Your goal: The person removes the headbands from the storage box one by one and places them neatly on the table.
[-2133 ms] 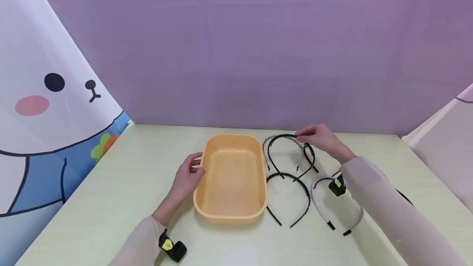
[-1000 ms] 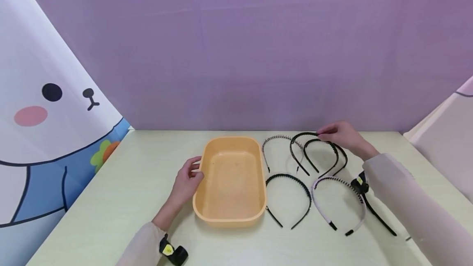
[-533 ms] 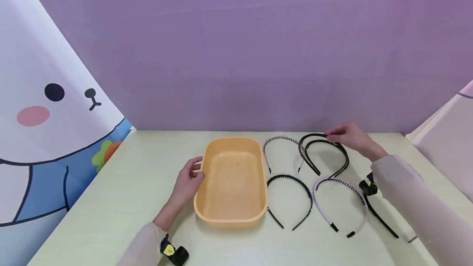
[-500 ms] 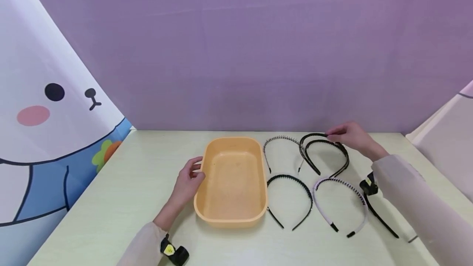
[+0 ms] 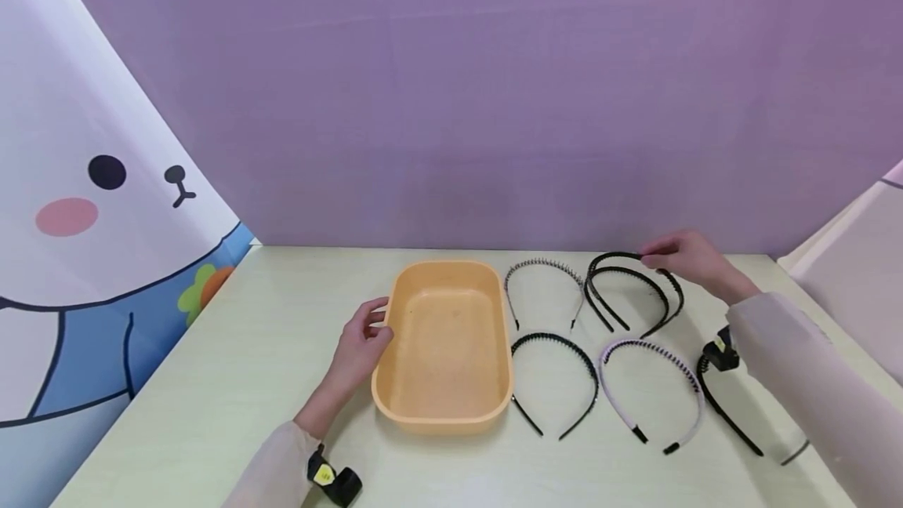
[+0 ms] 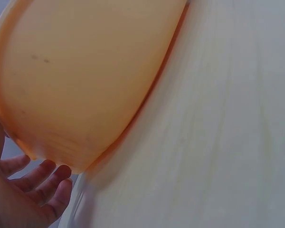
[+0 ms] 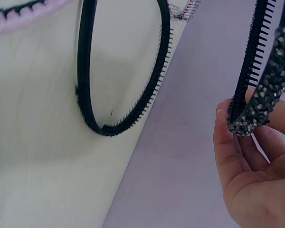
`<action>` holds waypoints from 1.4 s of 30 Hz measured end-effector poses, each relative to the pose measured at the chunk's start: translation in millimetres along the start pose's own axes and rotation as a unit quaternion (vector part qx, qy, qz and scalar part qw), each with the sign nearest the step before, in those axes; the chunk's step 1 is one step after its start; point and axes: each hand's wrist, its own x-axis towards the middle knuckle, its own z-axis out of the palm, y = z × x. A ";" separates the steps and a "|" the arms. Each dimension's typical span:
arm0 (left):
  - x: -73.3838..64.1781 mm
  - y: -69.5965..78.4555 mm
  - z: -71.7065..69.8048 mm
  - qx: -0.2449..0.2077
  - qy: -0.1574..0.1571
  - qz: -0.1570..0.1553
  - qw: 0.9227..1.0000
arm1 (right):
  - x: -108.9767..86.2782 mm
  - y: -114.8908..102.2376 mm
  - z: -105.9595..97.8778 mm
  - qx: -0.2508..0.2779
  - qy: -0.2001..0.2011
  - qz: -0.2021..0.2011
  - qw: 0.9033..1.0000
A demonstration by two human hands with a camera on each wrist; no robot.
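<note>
My right hand (image 5: 687, 257) pinches the top of a black headband (image 7: 268, 88) with a glittering stone-studded band and comb teeth inside. It is held over a second black toothed headband (image 7: 149, 97) lying on the table; the two arcs overlap in the head view. At the left side of a pale orange plastic basin (image 5: 440, 351), my left hand (image 5: 363, 343) holds the rim, thumb at the edge and fingers against the outer wall. Nothing lies inside the basin.
Right of the basin lie a thin headband with spiky teeth (image 5: 543, 262), a black headband (image 5: 591, 367) and a lilac one (image 5: 612, 394). Another black headband (image 5: 727, 418) is partly hidden by the right wrist. A purple backdrop (image 5: 451, 100) stands behind the table (image 5: 296, 288).
The right hand has carried the black headband rightward, from over the spiky-toothed headband to over the other black one. The left hand stays on the basin.
</note>
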 end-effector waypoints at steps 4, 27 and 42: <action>0.1 0.2 0.3 -0.002 -0.001 -0.004 1.000 | 0.2 7.3 -4.3 0.001 -0.005 0.000 1.000; -2.6 0.7 1.4 -0.008 -0.001 -0.003 1.000 | -7.6 39.3 -17.8 -0.013 0.001 0.000 1.000; -2.5 0.9 1.0 -0.004 0.002 -0.009 1.000 | -9.6 67.6 -26.6 -0.044 -0.001 0.020 0.999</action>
